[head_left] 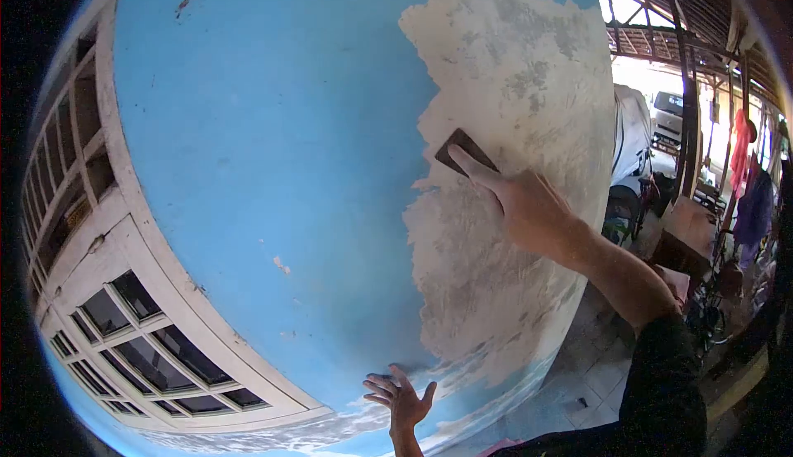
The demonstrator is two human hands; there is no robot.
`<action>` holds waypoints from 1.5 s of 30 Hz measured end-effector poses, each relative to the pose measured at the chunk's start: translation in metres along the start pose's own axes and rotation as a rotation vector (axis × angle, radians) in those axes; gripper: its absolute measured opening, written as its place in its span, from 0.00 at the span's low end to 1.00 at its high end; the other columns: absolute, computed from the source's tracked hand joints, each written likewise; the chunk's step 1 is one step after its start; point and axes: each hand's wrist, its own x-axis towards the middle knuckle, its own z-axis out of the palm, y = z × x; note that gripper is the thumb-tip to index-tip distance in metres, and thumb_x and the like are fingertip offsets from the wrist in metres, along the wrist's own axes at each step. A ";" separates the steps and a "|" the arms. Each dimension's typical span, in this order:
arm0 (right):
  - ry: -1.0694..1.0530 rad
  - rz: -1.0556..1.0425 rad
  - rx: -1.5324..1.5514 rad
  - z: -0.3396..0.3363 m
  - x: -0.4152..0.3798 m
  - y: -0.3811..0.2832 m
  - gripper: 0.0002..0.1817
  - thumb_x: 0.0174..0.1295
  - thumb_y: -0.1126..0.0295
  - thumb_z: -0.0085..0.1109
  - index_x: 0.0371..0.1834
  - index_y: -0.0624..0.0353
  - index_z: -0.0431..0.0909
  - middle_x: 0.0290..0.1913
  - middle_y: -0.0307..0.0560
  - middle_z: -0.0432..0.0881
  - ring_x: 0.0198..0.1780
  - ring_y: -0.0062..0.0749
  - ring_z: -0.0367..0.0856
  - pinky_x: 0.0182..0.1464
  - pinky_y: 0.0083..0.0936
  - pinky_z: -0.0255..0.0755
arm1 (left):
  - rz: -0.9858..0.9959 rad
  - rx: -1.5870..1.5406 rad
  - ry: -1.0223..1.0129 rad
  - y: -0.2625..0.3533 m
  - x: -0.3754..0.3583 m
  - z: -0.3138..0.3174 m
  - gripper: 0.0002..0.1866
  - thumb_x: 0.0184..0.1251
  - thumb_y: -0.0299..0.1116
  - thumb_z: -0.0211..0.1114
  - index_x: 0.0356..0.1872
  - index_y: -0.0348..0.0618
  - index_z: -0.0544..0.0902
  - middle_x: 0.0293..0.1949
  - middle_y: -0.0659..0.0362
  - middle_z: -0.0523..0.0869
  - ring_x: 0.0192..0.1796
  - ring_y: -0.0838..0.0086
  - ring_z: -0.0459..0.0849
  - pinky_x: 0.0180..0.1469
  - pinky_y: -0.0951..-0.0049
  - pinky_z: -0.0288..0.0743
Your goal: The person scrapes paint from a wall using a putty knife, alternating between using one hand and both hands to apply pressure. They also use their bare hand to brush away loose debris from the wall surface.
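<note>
My right hand holds a small dark flat block against the wall, its index finger stretched along the block's face. The block lies at the ragged border between the blue paint and a large bare whitish-grey patch. Lower down, my left hand is spread with its fingers apart near the blue wall's lower part and holds nothing. Whether its fingertips touch the wall is hard to tell.
A white-framed window and door stand at the left. To the right, beyond the wall's edge, are a tiled floor, boxes, hanging cloths, wooden posts and a parked vehicle.
</note>
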 end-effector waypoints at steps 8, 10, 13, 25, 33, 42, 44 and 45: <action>-0.029 0.101 0.063 -0.009 0.010 -0.015 0.27 0.70 0.68 0.47 0.73 0.48 0.60 0.37 0.64 0.84 0.33 0.57 0.84 0.44 0.48 0.79 | -0.036 0.022 0.034 0.004 0.004 0.006 0.67 0.54 0.72 0.60 0.73 0.41 0.24 0.64 0.18 0.16 0.65 0.21 0.11 0.55 0.17 0.15; -0.069 0.112 0.041 -0.002 0.004 -0.016 0.28 0.70 0.68 0.47 0.74 0.48 0.59 0.37 0.63 0.84 0.34 0.56 0.84 0.43 0.48 0.79 | -0.073 0.019 0.004 0.004 -0.001 0.000 0.68 0.53 0.72 0.62 0.73 0.42 0.23 0.64 0.21 0.14 0.66 0.23 0.11 0.58 0.18 0.18; -0.049 0.076 0.059 -0.002 0.011 -0.016 0.29 0.69 0.68 0.48 0.74 0.46 0.57 0.37 0.64 0.84 0.34 0.57 0.85 0.44 0.48 0.80 | -0.039 0.049 0.000 0.005 -0.001 0.000 0.67 0.54 0.72 0.61 0.73 0.43 0.23 0.65 0.21 0.16 0.67 0.24 0.11 0.59 0.18 0.19; -0.034 0.082 0.115 -0.011 0.022 -0.024 0.27 0.69 0.68 0.48 0.73 0.47 0.61 0.36 0.62 0.85 0.35 0.53 0.86 0.44 0.46 0.81 | 0.024 -0.012 0.053 0.011 -0.018 -0.013 0.61 0.57 0.71 0.59 0.76 0.49 0.32 0.68 0.23 0.19 0.69 0.25 0.14 0.62 0.20 0.24; 0.047 0.073 0.103 -0.020 0.036 -0.025 0.27 0.70 0.68 0.47 0.73 0.47 0.60 0.31 0.64 0.83 0.29 0.53 0.85 0.40 0.44 0.82 | 0.002 -0.022 0.072 0.015 -0.023 -0.014 0.60 0.57 0.69 0.60 0.77 0.51 0.33 0.69 0.26 0.20 0.70 0.28 0.14 0.63 0.21 0.27; 0.114 0.028 0.048 -0.019 0.037 -0.014 0.25 0.71 0.68 0.48 0.72 0.46 0.63 0.29 0.61 0.84 0.27 0.48 0.85 0.37 0.44 0.82 | 0.010 0.014 0.091 0.011 -0.028 -0.017 0.58 0.59 0.69 0.59 0.77 0.51 0.35 0.72 0.30 0.22 0.71 0.30 0.16 0.64 0.22 0.30; 0.066 0.067 0.026 -0.026 0.038 -0.017 0.25 0.71 0.68 0.48 0.72 0.45 0.63 0.30 0.61 0.84 0.27 0.47 0.86 0.38 0.43 0.82 | 0.031 0.002 0.117 0.014 -0.027 -0.016 0.57 0.59 0.69 0.59 0.77 0.51 0.36 0.72 0.30 0.23 0.72 0.30 0.17 0.64 0.22 0.30; 0.027 0.110 0.003 -0.026 0.037 -0.018 0.25 0.71 0.67 0.48 0.72 0.45 0.63 0.31 0.61 0.84 0.28 0.47 0.86 0.39 0.43 0.82 | 0.024 0.001 0.116 0.014 -0.028 -0.016 0.57 0.59 0.68 0.59 0.77 0.51 0.36 0.72 0.30 0.23 0.72 0.30 0.17 0.64 0.21 0.30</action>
